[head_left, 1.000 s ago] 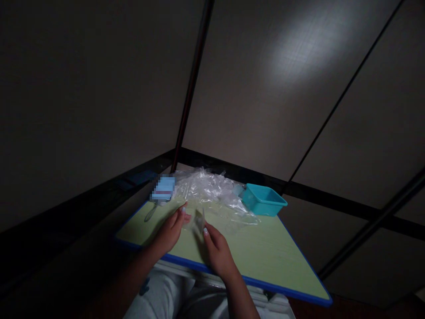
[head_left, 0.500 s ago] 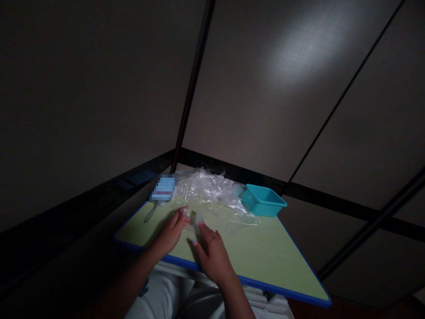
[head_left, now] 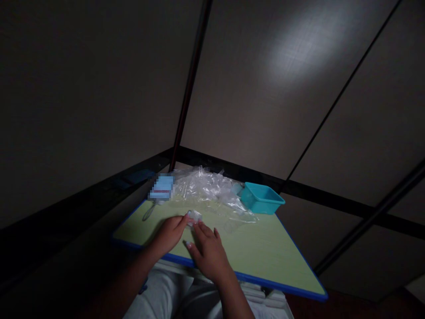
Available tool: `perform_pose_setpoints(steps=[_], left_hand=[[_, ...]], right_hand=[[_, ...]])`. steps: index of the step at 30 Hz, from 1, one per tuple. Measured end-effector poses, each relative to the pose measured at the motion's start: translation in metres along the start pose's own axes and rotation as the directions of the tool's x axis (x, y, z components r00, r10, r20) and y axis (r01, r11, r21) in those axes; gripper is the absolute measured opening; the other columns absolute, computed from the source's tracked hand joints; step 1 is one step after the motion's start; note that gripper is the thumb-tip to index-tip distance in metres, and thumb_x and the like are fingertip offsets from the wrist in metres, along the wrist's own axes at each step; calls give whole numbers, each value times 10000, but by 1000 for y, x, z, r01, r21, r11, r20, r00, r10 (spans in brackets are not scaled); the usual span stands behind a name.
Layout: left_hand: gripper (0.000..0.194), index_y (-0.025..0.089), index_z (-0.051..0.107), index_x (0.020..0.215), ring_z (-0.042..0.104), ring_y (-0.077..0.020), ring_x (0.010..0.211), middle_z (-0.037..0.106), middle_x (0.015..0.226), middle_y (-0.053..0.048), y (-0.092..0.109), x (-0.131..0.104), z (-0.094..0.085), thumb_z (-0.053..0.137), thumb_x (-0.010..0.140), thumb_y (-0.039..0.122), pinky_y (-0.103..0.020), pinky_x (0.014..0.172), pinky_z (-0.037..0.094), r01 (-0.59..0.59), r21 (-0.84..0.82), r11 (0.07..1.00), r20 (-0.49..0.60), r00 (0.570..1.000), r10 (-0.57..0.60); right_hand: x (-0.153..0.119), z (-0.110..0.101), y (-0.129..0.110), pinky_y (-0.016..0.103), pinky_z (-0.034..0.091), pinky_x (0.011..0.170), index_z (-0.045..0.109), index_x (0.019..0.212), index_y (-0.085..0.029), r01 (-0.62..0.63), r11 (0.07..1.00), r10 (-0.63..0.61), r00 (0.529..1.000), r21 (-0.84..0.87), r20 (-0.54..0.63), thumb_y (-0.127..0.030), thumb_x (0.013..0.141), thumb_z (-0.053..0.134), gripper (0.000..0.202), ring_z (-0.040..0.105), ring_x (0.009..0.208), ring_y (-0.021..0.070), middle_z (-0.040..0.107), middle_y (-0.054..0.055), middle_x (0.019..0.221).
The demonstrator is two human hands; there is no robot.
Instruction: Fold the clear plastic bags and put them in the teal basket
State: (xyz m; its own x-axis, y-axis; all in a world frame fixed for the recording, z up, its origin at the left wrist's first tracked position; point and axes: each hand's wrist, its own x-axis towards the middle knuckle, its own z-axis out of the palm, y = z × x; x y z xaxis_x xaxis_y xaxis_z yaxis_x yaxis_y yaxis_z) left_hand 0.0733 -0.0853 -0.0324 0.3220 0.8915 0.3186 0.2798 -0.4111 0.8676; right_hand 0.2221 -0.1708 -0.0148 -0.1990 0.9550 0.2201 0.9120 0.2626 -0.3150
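Note:
A small clear plastic packet (head_left: 195, 215) lies low over the near middle of the table, its contents too dim to make out. Its left edge is pinched between the thumb and fingers of my left hand (head_left: 173, 231). My right hand (head_left: 210, 251) reaches in from the right, palm down, with fingertips touching the packet's near right edge. The right thumb stands well apart from the fingers. Just beyond both hands a large crumpled clear plastic bag (head_left: 207, 188) spreads across the back of the table, with whitish pieces showing through it.
A turquoise plastic basket (head_left: 262, 206) stands at the back right of the pale green, blue-edged table (head_left: 265, 257). At the back left is a blurred-out blue item (head_left: 162, 187) with a looped strap (head_left: 148, 212). Dark wall panels (head_left: 245, 88) rise close behind.
The packet was held up on edge near my right fingers; now it lies flatter between both hands. My left hand has closed on its left edge, and my right fingers have come down onto it.

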Motion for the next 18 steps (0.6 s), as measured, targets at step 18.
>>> perform_pose_setpoints(steps=[18], left_hand=[[485, 171, 671, 920, 605, -212, 960, 691, 966, -57, -10, 4, -1, 326, 857, 505, -301, 871, 426, 2, -29, 1000, -102, 995, -5]], right_hand=[[-4, -3, -1, 487, 119, 1067, 372, 1325, -223, 110, 994, -109, 993, -22, 41, -505, 873, 368, 534, 263, 1304, 203, 346, 67, 1403]])
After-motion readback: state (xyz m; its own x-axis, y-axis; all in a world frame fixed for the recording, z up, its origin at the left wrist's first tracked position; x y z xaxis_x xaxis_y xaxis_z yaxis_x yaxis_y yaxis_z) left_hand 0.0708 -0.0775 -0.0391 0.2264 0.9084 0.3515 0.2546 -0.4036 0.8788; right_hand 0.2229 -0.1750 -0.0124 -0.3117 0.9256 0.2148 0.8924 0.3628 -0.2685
